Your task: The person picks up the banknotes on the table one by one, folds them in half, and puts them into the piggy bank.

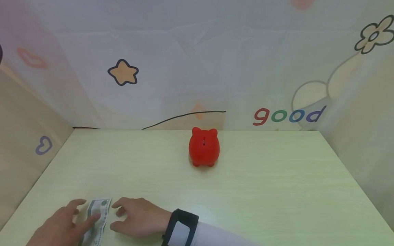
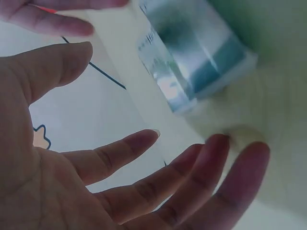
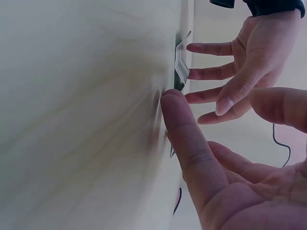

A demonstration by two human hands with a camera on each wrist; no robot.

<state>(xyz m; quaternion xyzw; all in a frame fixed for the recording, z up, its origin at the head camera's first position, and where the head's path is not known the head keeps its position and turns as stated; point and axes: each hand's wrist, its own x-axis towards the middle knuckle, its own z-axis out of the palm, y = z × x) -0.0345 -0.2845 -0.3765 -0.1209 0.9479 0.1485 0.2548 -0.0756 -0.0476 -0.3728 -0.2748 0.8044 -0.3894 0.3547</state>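
Observation:
A paper banknote (image 1: 100,213) lies near the front left of the table, between my two hands. Creased, with part of it lifted, the banknote (image 2: 192,52) shows blurred in the left wrist view. My left hand (image 1: 63,223) is over its left side with fingers spread and loosely bent; the thumb overlaps the note in the head view. Nothing is gripped between those fingers. From the right, my right hand (image 1: 138,217) reaches toward the note's right edge, thumb and fingers parted and holding nothing. In the right wrist view, its index fingertip (image 3: 175,100) is close over the tabletop.
A red piggy bank (image 1: 204,148) with a coin slot on top stands at the back middle of the pale wooden table (image 1: 277,184). Behind the table hangs a printed cloth backdrop (image 1: 184,68). A black band (image 1: 181,227) circles the right wrist.

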